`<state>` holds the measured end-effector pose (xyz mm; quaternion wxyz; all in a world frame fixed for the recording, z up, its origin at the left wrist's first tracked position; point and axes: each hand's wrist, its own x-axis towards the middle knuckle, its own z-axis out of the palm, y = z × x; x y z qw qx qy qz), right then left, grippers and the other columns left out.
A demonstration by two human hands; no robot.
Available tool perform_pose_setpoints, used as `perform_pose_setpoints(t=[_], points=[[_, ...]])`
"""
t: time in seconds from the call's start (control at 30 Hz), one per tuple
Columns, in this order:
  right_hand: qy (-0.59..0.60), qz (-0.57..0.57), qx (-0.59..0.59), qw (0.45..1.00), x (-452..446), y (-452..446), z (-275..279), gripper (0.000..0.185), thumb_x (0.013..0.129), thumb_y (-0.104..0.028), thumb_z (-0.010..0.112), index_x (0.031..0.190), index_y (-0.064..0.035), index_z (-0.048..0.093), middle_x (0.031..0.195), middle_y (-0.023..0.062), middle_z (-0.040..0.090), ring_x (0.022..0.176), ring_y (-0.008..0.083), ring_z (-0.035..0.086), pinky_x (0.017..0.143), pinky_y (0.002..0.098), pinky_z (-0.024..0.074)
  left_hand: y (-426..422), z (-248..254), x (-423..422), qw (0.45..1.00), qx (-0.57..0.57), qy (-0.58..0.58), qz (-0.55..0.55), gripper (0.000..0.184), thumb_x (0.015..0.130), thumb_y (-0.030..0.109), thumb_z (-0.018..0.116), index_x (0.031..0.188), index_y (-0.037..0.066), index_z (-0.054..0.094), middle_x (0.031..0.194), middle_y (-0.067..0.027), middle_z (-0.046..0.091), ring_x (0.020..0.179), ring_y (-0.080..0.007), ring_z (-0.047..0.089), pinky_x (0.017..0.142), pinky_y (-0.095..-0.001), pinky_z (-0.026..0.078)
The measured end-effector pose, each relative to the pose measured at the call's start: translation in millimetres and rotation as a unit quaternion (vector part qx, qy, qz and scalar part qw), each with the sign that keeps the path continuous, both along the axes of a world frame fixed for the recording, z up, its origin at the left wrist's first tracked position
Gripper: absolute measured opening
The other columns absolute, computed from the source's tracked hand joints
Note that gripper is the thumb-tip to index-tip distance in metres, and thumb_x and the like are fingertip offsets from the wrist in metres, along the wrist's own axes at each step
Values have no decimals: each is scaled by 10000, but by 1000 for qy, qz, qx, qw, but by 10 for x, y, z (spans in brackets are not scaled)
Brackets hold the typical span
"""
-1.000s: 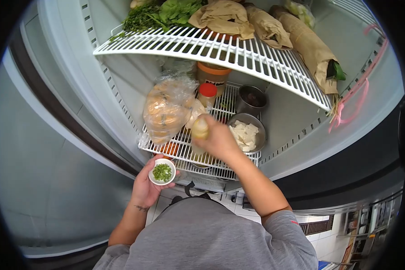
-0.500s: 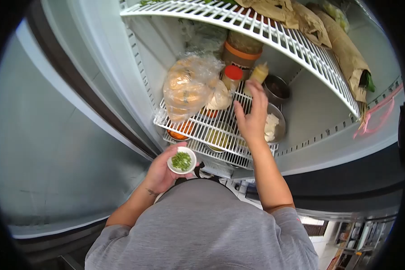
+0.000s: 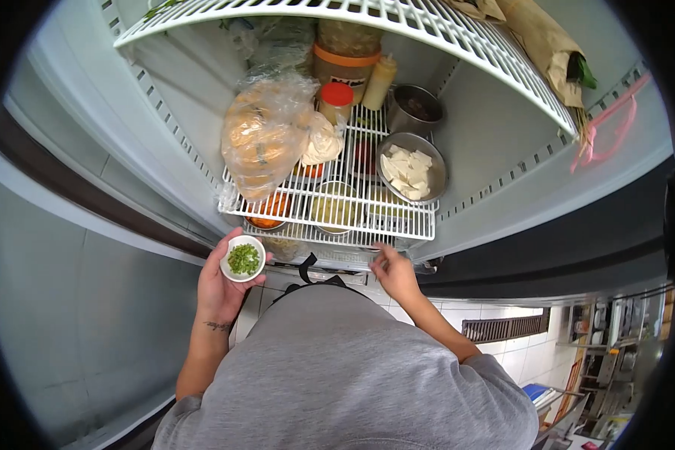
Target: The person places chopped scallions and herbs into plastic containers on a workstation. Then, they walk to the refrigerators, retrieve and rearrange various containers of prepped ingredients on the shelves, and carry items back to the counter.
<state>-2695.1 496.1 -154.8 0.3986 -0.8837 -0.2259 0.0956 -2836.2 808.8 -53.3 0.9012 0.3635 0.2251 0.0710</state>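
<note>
My left hand holds a small white bowl from below and the side. Chopped green herbs, perhaps scallion, lie in the bowl. Below the front edge of the fridge shelf is my right hand, fingers loosely bent and somewhat apart, with nothing visible in them. A wire shelf is just beyond both hands. On it, at the right, a metal bowl holds white chunks.
Bagged round buns, a red-lidded jar, a squeeze bottle, an orange-rimmed tub and a dark metal pot crowd the shelf. An upper wire shelf overhangs them. Food containers show through the lower wires.
My right hand has drawn back from the bottle and metal bowl to below the shelf front. My left hand still holds the white bowl, now farther left. The view has shifted.
</note>
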Motion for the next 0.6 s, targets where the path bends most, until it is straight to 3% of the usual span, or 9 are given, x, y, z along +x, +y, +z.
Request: perform_pose_setpoints(t=[0.03,0.07,0.13,0.23,0.27,0.33,0.43,0.53,0.6], points=[[-13,-50,-43,998,68,-14,-119,414,847,-87,687,1240,-22,576,832,172,671,673,362,649,647,423,534,-6,14,31,1000,4,-3,-9,462,1029,318,395,1399,42,412,1231,-197,609,1058,-360,662,694,-400,644],[-65,-68,-125,988,192,-26,-289,509,808,-19,645,1299,-8,510,992,227,651,890,424,635,786,468,519,-13,29,63,1000,4,-3,-16,462,1029,318,395,1399,42,412,1231,-197,609,1058,-360,662,694,-400,644],[-245,-68,-102,962,407,38,-358,465,776,-27,632,1233,1,552,1158,254,593,1081,431,564,913,496,457,-27,61,124,999,8,-24,-46,459,1028,316,397,1395,41,423,1235,-196,607,1064,-361,659,700,-400,642],[-334,-59,-196,920,739,156,-699,500,759,-31,595,1255,22,553,1248,259,556,1165,464,502,1018,518,412,-76,71,197,997,10,-29,-74,459,1026,321,400,1389,42,434,1230,-194,611,1066,-361,659,698,-395,642],[-372,-58,-253,891,905,147,-908,502,799,-121,608,1287,-11,564,1276,233,569,1189,428,518,1050,510,398,-92,69,226,996,13,-32,-80,459,1026,321,400,1389,42,434,1230,-194,611,1066,-361,659,698,-395,642],[-245,-62,-263,931,1165,231,-671,465,899,-261,542,1314,-53,572,1304,204,584,1217,385,534,1066,510,383,-133,28,248,994,13,-37,-106,461,1024,329,404,1387,46,437,1224,-185,617,1066,-360,661,698,-392,641],[-210,-99,-195,953,1357,226,-688,600,925,-530,503,1349,-109,563,1392,175,536,1284,371,497,1096,493,368,-200,-70,287,993,16,-21,-119,456,1027,341,386,1374,53,450,1215,-201,618,1057,-361,662,676,-401,639],[-251,-134,-199,938,1401,265,-678,652,927,-539,482,1425,-120,483,1487,152,441,1371,349,401,1162,480,282,-215,-352,331,984,-15,-24,-174,467,1037,364,362,1383,55,414,1246,-195,605,1078,-377,649,691,-416,629],[-282,-121,-173,936,1318,300,-482,578,912,-500,510,1369,-148,548,1429,148,508,1331,355,452,1126,501,330,-233,-588,390,974,-34,-19,-224,477,1035,363,366,1388,46,422,1298,-194,579,1084,-386,645,699,-424,629]])
